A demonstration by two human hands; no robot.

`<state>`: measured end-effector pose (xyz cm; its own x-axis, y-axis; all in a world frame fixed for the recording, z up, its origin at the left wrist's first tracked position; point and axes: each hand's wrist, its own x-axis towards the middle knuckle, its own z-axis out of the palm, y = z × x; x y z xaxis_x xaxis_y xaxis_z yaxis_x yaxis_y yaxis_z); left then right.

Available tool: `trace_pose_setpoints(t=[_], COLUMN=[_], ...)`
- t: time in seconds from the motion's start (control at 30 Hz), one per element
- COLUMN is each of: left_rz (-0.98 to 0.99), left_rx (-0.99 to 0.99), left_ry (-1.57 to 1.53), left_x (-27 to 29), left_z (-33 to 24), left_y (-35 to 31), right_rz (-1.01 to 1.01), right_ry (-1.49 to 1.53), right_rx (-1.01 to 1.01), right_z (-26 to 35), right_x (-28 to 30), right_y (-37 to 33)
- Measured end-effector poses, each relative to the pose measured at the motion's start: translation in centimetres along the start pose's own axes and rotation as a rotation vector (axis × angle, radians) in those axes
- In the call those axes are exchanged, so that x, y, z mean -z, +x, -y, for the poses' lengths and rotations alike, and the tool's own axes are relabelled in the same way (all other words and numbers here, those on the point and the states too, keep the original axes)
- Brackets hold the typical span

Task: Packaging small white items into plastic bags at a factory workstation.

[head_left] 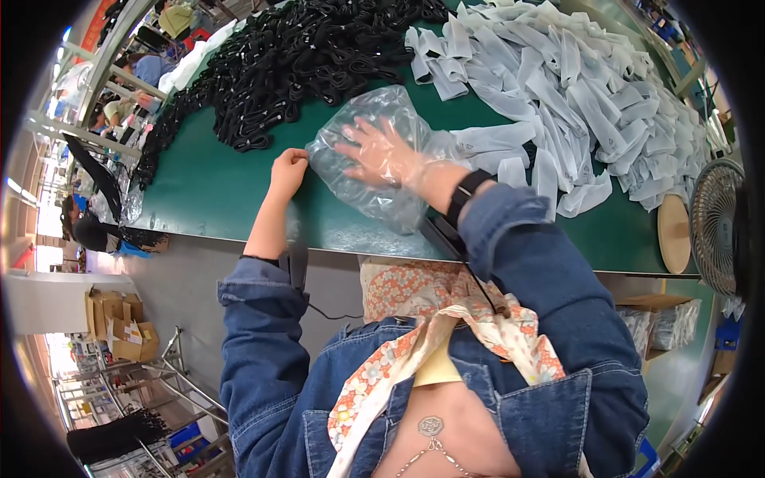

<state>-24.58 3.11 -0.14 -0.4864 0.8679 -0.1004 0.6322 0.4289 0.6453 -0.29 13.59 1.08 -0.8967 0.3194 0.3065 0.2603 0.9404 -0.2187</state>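
A clear plastic bag (374,203) is spread out over the green table in front of me. My right hand (376,151) is inside it, palm down with the fingers apart, and the film shows around my wrist. At the bag's left edge, my left hand (288,170) is closed in a pinch on the plastic. Beyond the bag lies a big heap of black looped cords or straps (295,68). To the right is a large pile of flat, whitish translucent sleeves (550,88), and the nearest of them lie close to my right forearm.
The green table (215,199) has its near edge just before my body. At its right end stand a round fan (719,211) and a tan oval board (673,235). Cardboard boxes (123,327) and a metal rack (179,362) are on the left. Several people work at the far left.
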Motion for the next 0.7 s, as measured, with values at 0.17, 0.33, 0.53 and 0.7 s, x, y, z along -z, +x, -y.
trace_pose_setpoints(t=[0.17,0.33,0.53,0.7], left_rz=[-0.514,-0.204,-0.131,-0.703], left_rx=[0.073,-0.625,-0.494,-0.595], left_ry=[0.016,0.181,0.821,0.906], left_x=[2.8,-3.4,-1.4,3.7], left_z=[3.9,-8.2,-3.5,-8.0], left_y=[2.1,-4.1,-3.8,-1.2], right_rz=[0.025,0.205,0.183,-0.182], right_ry=[0.039,0.279,1.009,0.011], right_rx=[0.121,0.198,-0.191,-0.494], right_z=[4.5,1.9,-2.1,-4.4], right_x=[3.5,7.0,13.3,12.0], right_y=[-6.8,-15.0,-19.3,-21.6])
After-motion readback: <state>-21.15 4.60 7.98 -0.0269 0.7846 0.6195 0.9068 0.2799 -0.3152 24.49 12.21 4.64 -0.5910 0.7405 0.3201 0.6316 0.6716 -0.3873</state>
